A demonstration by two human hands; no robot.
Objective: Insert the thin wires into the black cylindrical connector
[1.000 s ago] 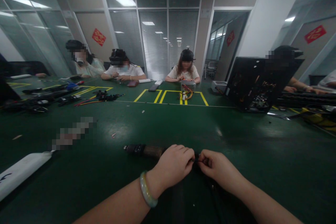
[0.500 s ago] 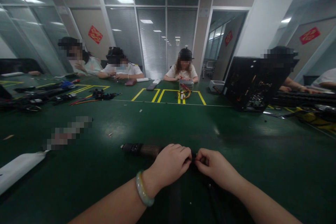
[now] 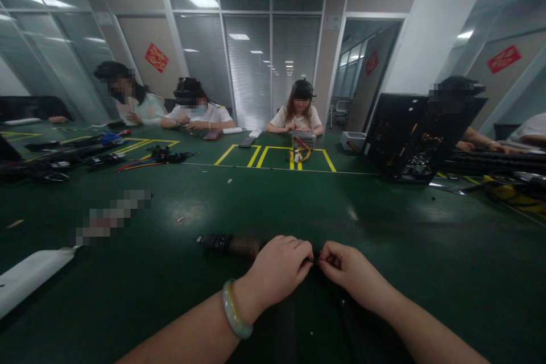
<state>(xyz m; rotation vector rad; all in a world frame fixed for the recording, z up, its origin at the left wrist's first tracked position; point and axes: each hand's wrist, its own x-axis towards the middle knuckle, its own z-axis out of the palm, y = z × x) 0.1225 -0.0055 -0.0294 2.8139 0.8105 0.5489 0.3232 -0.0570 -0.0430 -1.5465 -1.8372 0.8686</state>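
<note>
A dark drill-like tool (image 3: pixel 241 246) lies on the green table, its black ribbed tip pointing left and its brown section partly covered by my left hand (image 3: pixel 281 267). That hand wears a jade-coloured bangle (image 3: pixel 232 310) and lies over the tool, fingers curled and closed. Close to its fingertips, my right hand (image 3: pixel 352 267) is closed in a pinch. Something small and dark shows between the two hands, too hidden to name. Below my right hand, a long dark part (image 3: pixel 347 318) runs toward me; whether it joins the tool I cannot tell.
A white, partly blurred-out object (image 3: pixel 36 273) lies at left. Tangled cables and dark parts (image 3: pixel 68 153) sit farther back. A black computer case (image 3: pixel 403 136) stands at right. Across the green table (image 3: pixel 273 199), a person works by a wired power supply (image 3: pixel 303 139); others sit either side.
My two hands stay almost in place, closed and near each other. The view has shifted very slightly. At far left, a seated person's hand has lowered from near the face.
</note>
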